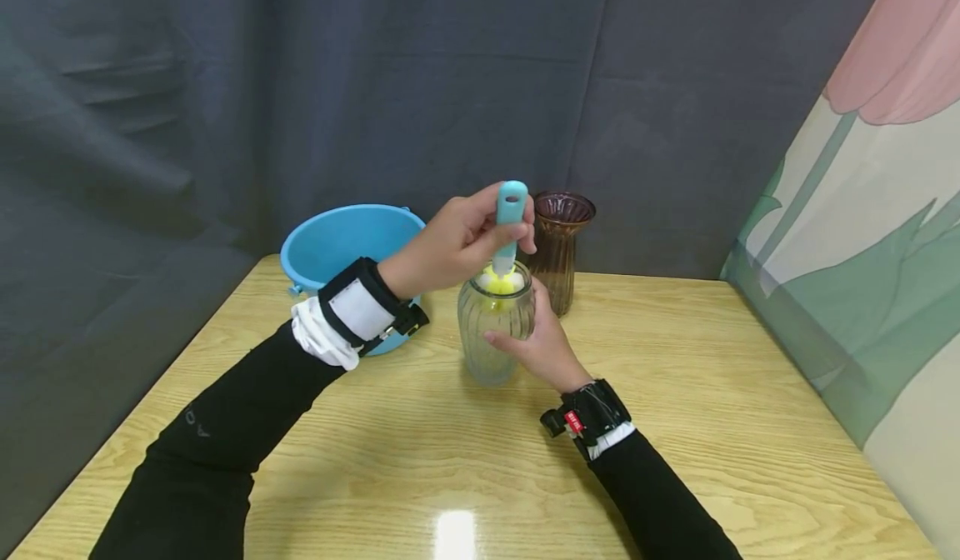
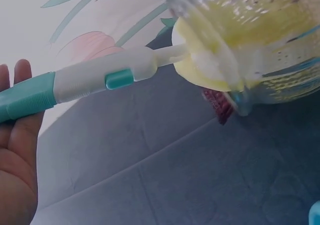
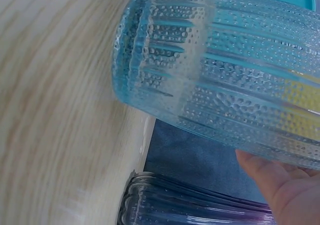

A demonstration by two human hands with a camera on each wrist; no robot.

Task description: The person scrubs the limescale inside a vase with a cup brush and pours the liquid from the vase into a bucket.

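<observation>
Black sleeves came up from the bottom edge of the head view, each wrist strapped with a dark band, over a wooden table with pale grain. At the middle of that table stood a clear ribbed glass jar, upright on its base, and the right hand was wrapped about its far side, thumb across the front and fingers curled round the glass. From the right wrist view the jar filled the picture, its dimpled ribs plain, with the heel of the hand just under it. The left hand was above the jar's mouth, fingers closed round the teal handle of a bottle brush, which stood nearly upright. Its yellow and white sponge head sat in the mouth of the jar; the left wrist view showed the white shaft running from the palm into the yellow sponge at the rim. Behind the left wrist sat a blue bucket at the table's back edge. Just behind the jar, to its right, stood a brown ribbed vase, apart from the bucket. Dark cloth hung behind everything, and a painted panel with pink and green shapes stood along the right side.
</observation>
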